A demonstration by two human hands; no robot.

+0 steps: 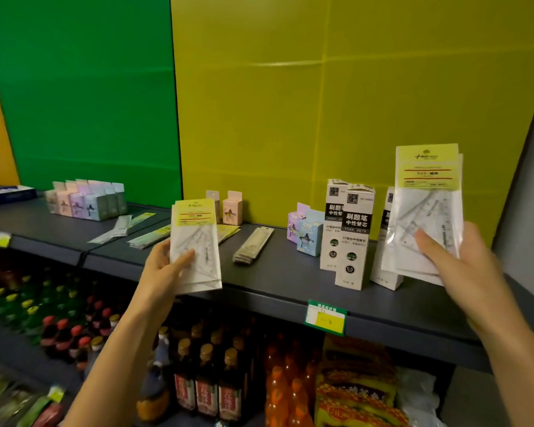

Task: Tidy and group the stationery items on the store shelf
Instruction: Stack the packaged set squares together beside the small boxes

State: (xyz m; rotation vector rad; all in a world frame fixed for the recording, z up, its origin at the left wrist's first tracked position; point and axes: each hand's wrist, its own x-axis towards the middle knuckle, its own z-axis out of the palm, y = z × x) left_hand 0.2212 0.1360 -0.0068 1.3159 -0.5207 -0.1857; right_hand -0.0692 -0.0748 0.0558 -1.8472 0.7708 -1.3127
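My left hand (167,266) grips a small stack of clear ruler-set packs with yellow header cards (198,238) above the front edge of the dark shelf (284,282). My right hand (463,263) holds up a second stack of the same ruler packs (429,192) at the right. Behind that stack stand tall white refill boxes (353,238). Flat packs lie on the shelf: one pile (253,245) at the centre, others (130,226) to the left. Small pastel boxes are grouped at the far left (87,200), with two more (304,232) beside the refill boxes.
A small orange box (232,208) stands against the yellow back panel. A green price tag (326,317) hangs on the shelf edge. Lower shelves hold bottles (207,380) and snack bags (355,392). A blue box (7,194) lies at the far left.
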